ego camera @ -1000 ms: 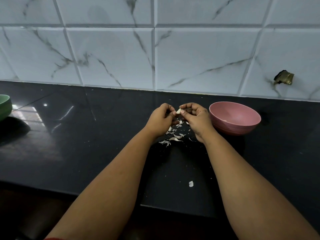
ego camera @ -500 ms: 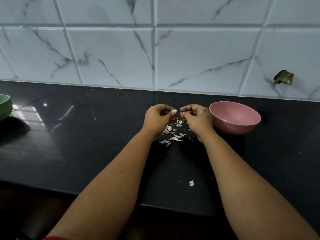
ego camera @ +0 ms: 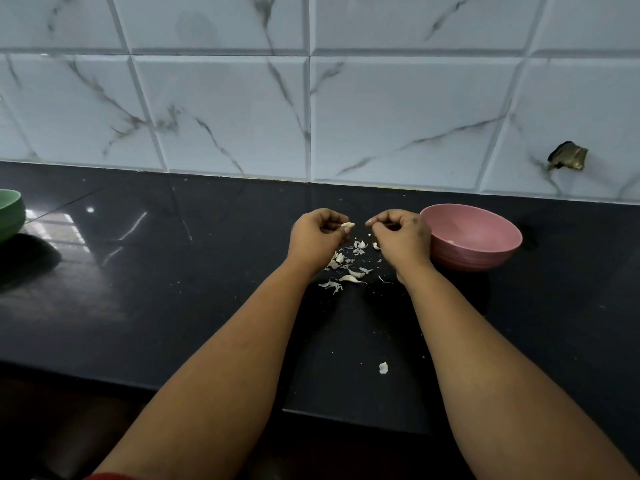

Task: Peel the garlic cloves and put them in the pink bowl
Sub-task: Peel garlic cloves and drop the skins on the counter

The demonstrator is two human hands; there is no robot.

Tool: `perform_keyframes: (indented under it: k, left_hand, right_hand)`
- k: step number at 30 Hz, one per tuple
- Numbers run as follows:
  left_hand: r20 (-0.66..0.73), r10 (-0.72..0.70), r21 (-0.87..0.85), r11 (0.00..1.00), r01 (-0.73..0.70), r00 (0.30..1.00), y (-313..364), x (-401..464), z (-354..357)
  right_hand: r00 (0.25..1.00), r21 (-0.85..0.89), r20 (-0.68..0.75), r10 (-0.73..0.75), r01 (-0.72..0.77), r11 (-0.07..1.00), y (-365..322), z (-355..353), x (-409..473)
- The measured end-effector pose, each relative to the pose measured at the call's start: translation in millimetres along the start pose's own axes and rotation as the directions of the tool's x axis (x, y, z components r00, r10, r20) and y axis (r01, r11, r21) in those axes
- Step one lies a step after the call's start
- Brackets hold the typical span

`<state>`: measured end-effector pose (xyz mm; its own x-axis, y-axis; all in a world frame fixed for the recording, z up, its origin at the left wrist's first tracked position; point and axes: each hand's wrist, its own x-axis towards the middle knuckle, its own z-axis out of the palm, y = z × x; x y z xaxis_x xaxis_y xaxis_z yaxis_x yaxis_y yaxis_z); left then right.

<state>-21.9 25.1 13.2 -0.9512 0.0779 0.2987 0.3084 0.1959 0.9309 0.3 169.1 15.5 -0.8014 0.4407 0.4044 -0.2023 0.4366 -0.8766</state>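
Observation:
My left hand (ego camera: 317,237) pinches a small white garlic clove (ego camera: 348,224) between thumb and fingertips, above the black counter. My right hand (ego camera: 401,237) hovers a short gap to the right, its fingers curled with thumb and fingertip pressed together; I cannot tell whether a scrap of skin is between them. The pink bowl (ego camera: 485,258) stands just right of my right hand, with a pale piece inside near its rim. Loose garlic skins (ego camera: 348,268) lie scattered on the counter under and between my hands.
A single white skin piece (ego camera: 383,367) lies nearer the counter's front edge. A green bowl (ego camera: 10,213) sits at the far left edge. The marbled tile wall rises behind the counter, with a chipped hole (ego camera: 568,157) at right.
My hands were together on the clove; they have drawn apart, the clove staying in my left hand and my right hand moving slightly right.

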Motion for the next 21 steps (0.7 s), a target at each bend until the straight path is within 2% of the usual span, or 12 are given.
perform_keyframes:
  k: [2,6,8,10,12,14,17,19,21]
  left_hand:
    - [-0.008,0.012,0.007,1.000,-0.012,1.000,0.4,-0.5,0.3]
    - [-0.016,0.028,0.037,0.999,-0.027,0.999,0.1,-0.4,0.5]
    - [-0.008,0.027,0.041,0.999,-0.026,1.000,-1.0,0.2,1.2]
    - [-0.008,0.018,0.049,0.999,-0.017,1.000,-2.2,0.9,2.2]
    - [0.003,0.001,0.041,0.999,-0.002,1.000,-2.2,0.7,2.5]
    - [0.031,0.005,0.042,0.999,-0.007,0.999,-2.6,0.3,2.7]
    - [0.069,0.015,0.100,0.995,-0.022,0.997,-4.2,0.3,4.1]
    - [0.081,-0.027,0.127,0.992,0.016,0.996,-4.3,0.6,4.3]
    - [0.108,-0.079,0.150,0.987,0.062,0.991,-2.2,-0.2,3.6]
  right_hand:
    - [0.996,0.050,0.031,0.082,-0.083,0.995,-2.7,1.5,-0.1]
    - [0.967,0.267,0.169,0.191,-0.231,0.936,-6.0,4.0,0.2]
    - [0.955,0.303,0.246,0.164,-0.236,0.923,-5.9,5.9,-3.5]
    - [0.953,0.269,0.291,0.082,-0.164,0.949,-5.0,7.7,-7.6]
    - [0.960,0.235,0.279,0.024,-0.092,0.968,-3.7,8.3,-10.0]
    - [0.969,0.241,0.244,0.033,-0.094,0.966,-2.4,7.4,-9.2]
    - [0.973,0.293,0.208,0.102,-0.162,0.942,-2.1,6.0,-5.1]
    - [0.976,0.350,0.137,0.169,-0.208,0.914,-4.3,5.4,-1.3]
    - [0.982,0.365,0.061,0.181,-0.190,0.911,-7.4,2.5,1.7]
